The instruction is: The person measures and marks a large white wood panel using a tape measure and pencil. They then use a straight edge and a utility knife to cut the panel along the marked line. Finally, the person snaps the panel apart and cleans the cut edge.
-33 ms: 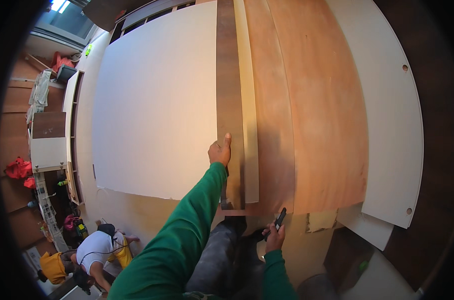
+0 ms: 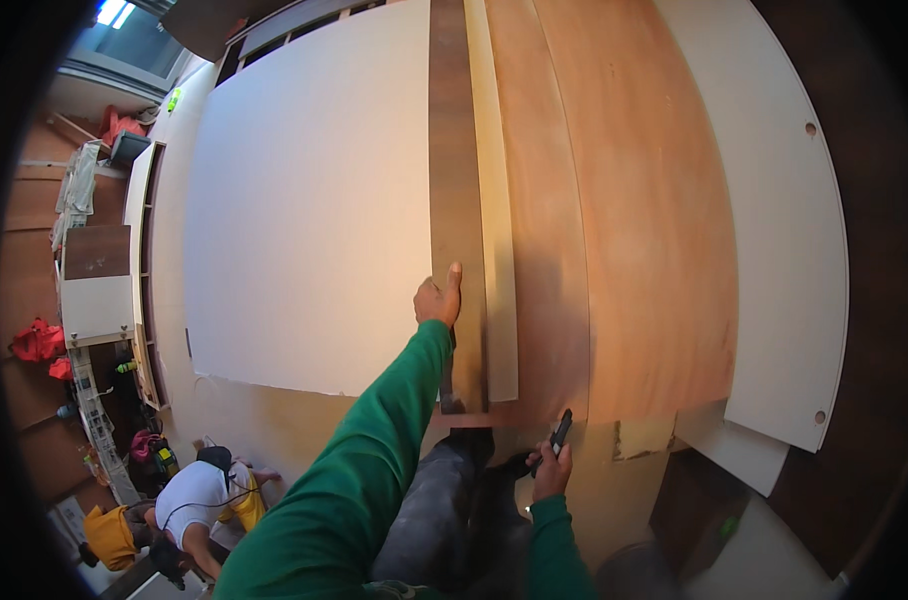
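Observation:
My left hand (image 2: 439, 297) is closed on the left edge of a long dark brown strip (image 2: 456, 190), with its thumb lying forward on top. The strip runs away from me along the right edge of a large white sheet (image 2: 309, 220). Against its right side is a narrow pale strip (image 2: 498, 270). Lower and to the right, my right hand (image 2: 551, 472) grips a black utility knife (image 2: 562, 430), its tip pointing up near the front edge of a reddish-brown plywood board (image 2: 654, 240). Whether the blade is out is too small to tell.
A white panel (image 2: 784, 230) with round holes lies at the right. At lower left, a person in a white shirt (image 2: 196, 497) bends down beside another in an orange top (image 2: 111, 535). An aluminium ladder (image 2: 99, 425), red bags (image 2: 38, 342) and a shallow frame (image 2: 146, 270) line the left.

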`<action>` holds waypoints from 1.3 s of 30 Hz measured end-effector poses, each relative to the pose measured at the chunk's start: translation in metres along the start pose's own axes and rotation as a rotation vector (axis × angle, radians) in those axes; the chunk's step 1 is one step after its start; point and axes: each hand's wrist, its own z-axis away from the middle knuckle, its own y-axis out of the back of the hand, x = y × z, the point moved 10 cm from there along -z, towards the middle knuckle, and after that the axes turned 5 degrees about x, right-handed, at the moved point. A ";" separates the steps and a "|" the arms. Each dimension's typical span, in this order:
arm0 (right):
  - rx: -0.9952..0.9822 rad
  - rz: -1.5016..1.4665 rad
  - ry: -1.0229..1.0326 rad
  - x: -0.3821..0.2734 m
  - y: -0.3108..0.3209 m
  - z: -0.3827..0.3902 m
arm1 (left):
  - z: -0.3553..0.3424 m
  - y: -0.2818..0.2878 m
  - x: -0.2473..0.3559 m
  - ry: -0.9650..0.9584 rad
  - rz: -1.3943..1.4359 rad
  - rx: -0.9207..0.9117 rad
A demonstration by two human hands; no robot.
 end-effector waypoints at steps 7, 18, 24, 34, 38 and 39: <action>-0.028 -0.166 -0.056 -0.004 -0.004 -0.005 | 0.013 0.004 0.019 -0.045 -0.550 -0.045; -0.160 -0.270 0.012 -0.032 -0.022 0.013 | 0.039 -0.011 0.010 0.027 -0.606 -0.107; -0.143 -0.258 -0.018 -0.009 -0.011 0.019 | 0.038 -0.014 0.013 -0.038 -0.608 -0.113; -0.164 -0.269 0.003 0.005 -0.009 0.028 | 0.039 -0.018 0.016 -0.048 -0.615 -0.105; -0.206 -0.147 0.046 0.015 -0.010 0.019 | 0.036 -0.031 -0.001 -0.055 -0.670 -0.137; -0.209 -0.113 0.032 0.019 -0.010 0.016 | 0.035 -0.034 0.000 -0.091 -0.714 -0.140</action>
